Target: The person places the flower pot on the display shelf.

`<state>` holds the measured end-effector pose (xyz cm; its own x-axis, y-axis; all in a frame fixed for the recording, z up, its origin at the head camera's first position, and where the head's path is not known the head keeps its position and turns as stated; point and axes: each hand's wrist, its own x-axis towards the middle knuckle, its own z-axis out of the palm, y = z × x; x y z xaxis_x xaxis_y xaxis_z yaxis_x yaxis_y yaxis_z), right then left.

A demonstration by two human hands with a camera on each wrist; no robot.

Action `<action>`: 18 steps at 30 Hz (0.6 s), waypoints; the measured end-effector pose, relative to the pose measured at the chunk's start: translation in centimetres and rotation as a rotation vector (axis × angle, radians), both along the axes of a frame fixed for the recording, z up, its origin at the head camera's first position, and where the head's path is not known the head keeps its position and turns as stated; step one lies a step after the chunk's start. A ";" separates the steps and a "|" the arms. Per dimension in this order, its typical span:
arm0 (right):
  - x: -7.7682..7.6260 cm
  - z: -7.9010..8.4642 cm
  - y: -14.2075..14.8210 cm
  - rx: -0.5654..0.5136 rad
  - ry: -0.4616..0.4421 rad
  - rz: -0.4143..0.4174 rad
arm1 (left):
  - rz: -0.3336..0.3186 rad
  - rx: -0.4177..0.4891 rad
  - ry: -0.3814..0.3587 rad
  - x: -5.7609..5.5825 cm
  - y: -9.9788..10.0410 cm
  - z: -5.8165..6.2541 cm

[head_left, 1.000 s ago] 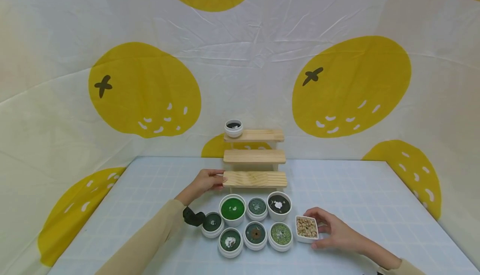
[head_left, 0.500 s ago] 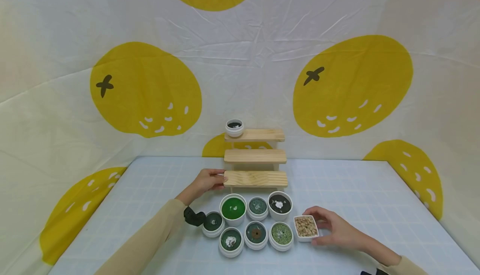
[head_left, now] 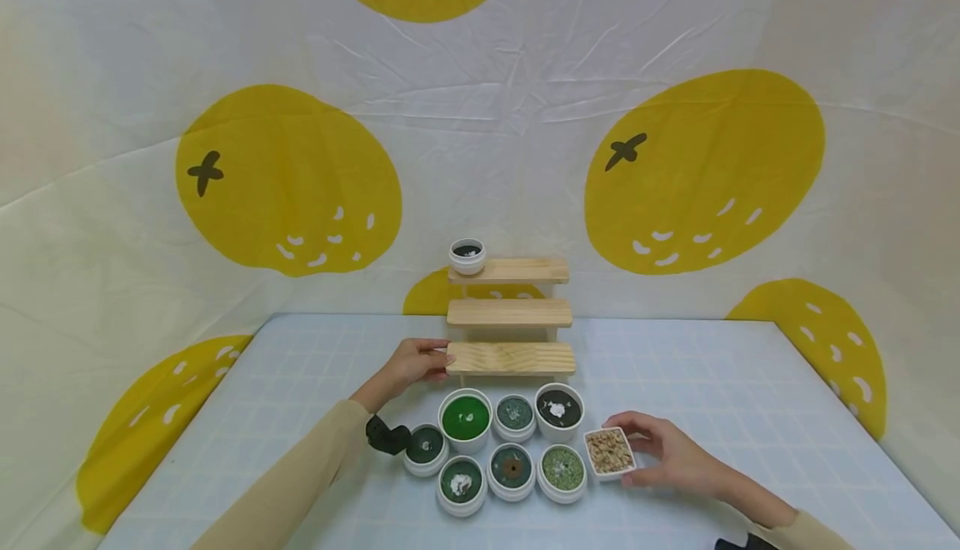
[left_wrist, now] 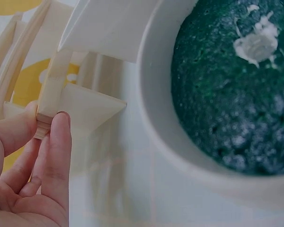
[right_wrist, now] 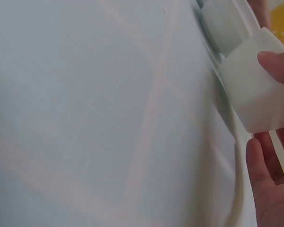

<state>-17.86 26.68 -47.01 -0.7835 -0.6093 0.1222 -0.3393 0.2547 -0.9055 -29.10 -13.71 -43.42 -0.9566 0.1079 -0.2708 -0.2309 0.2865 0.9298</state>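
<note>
My left hand (head_left: pixel 408 365) pinches the left end of the lowest shelf of a three-step wooden stand (head_left: pixel 517 358). In the left wrist view, thumb and fingers meet around the shelf's end (left_wrist: pixel 49 104). At the front right, my right hand (head_left: pixel 675 460) grips a small square white bowl (head_left: pixel 609 452) filled with beige crumbly bits, thumb on the near side and fingers on the far side. The right wrist view shows the bowl's smooth outer wall (right_wrist: pixel 255 85) tilted in the grip. On the stand's top shelf, at the left, sits a round white pot (head_left: pixel 468 258) with dark contents.
Several round white pots stand close together before the stand, among them a bright green one (head_left: pixel 465 419), a speckled green one (head_left: pixel 562 468) and a black one (head_left: pixel 558 411). A pale checked cloth (head_left: pixel 720 383) covers the table. A fruit-print curtain (head_left: pixel 495 117) hangs behind.
The square bowl, in my right hand, has shifted slightly left and away from me and turned a little. My left hand stays on the lowest shelf.
</note>
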 end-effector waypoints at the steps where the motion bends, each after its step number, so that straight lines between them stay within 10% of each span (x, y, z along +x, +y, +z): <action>1: -0.1 0.0 0.0 -0.012 0.006 0.004 | 0.000 0.004 0.005 0.0 0.0 0.1; 18: -1.0 2.5 -0.2 -0.083 0.058 0.001 | -0.006 0.006 0.003 0.1 0.0 0.2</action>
<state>-18.84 26.45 -44.52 -0.7731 -0.5959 0.2173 -0.3920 0.1796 -0.9023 -28.98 -13.74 -43.17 -0.9568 0.1152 -0.2669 -0.2260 0.2826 0.9322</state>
